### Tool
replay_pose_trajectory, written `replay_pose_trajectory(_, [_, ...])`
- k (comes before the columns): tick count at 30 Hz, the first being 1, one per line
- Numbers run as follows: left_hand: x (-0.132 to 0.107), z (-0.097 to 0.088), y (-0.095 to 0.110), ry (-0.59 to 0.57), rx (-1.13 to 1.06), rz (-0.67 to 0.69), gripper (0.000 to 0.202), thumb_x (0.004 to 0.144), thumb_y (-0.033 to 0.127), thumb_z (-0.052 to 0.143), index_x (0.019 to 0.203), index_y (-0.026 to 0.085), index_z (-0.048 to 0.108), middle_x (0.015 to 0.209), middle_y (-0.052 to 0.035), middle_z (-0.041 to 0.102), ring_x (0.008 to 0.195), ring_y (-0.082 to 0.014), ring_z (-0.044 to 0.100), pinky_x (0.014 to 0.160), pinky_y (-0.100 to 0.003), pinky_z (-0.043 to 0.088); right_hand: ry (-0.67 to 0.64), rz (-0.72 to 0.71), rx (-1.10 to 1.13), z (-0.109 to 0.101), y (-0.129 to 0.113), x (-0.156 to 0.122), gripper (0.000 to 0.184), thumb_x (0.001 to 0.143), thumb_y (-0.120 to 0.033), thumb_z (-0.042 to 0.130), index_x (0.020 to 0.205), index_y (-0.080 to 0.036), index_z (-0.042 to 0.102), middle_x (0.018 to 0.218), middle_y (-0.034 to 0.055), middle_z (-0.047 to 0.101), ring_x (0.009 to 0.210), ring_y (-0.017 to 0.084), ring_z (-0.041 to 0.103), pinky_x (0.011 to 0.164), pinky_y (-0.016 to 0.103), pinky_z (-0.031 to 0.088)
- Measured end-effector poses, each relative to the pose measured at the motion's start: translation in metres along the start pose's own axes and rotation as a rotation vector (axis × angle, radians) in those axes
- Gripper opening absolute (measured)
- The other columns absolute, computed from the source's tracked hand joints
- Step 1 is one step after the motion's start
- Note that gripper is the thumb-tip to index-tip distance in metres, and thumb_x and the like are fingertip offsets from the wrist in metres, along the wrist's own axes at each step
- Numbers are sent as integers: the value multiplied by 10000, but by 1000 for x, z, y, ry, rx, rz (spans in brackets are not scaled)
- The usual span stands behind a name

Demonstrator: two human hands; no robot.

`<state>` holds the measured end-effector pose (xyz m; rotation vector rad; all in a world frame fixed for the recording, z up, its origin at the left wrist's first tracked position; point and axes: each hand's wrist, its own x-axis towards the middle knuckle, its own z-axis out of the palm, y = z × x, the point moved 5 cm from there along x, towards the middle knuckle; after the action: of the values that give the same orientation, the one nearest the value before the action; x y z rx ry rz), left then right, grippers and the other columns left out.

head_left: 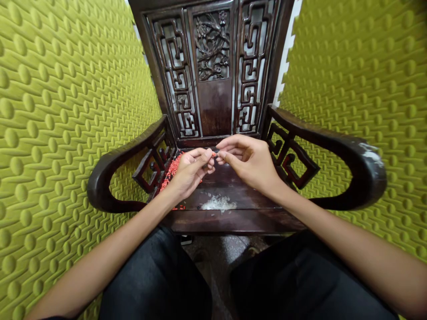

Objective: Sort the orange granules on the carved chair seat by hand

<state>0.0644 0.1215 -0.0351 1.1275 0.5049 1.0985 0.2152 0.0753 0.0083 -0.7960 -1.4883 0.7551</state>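
Observation:
Both my hands meet over the seat of a dark carved wooden chair (233,218). My left hand (191,171) is closed in a pinch, and my right hand (248,160) pinches too, fingertips touching the left's. Between them they hold a tiny red piece (214,154), too small to name. A heap of small red pieces (171,171) lies on the seat's left side, partly hidden under my left hand. A small pile of whitish bits (218,203) lies near the seat's front edge, below my hands.
The chair has a carved openwork back (213,66) and curved armrests at left (126,155) and right (333,142). Green bumpy foam panels (60,111) stand close on both sides. My knees in dark trousers (160,275) are in front of the seat.

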Motion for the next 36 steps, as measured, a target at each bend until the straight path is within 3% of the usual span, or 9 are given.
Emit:
replay_pose_trajectory(9, [-2,6,0,15,51,12,336,753,396,899,772,137,686,705,9,621,644,-74,573,626,-202,477,-7,-60,-151,2,-3,-4,60,888,-201,669,930,-180,706,860,14,730,762,133,708,703,273,606])
replay_pose_trajectory(21, [-6,8,3,74,151,72,391,764,422,878,690,157,601,675,15,595,616,-79,544,605,-200,464,-17,-235,-455,4,-13,-8,159,898,-120,595,949,-206,719,917,3,764,790,140,704,741,289,573])
replay_pose_trajectory(28, [-7,8,4,89,172,61,374,765,416,877,684,153,624,667,12,597,609,-79,537,606,-204,459,-31,-205,-408,3,-7,-8,176,894,-90,595,959,-203,714,915,0,763,796,131,715,736,272,584])
replay_pose_trajectory(36, [-6,8,4,75,116,40,362,766,411,883,716,143,645,669,23,585,600,-68,526,600,-206,465,-3,-155,-359,0,-2,-5,70,904,-175,670,933,-202,727,898,5,771,784,137,709,723,276,586])
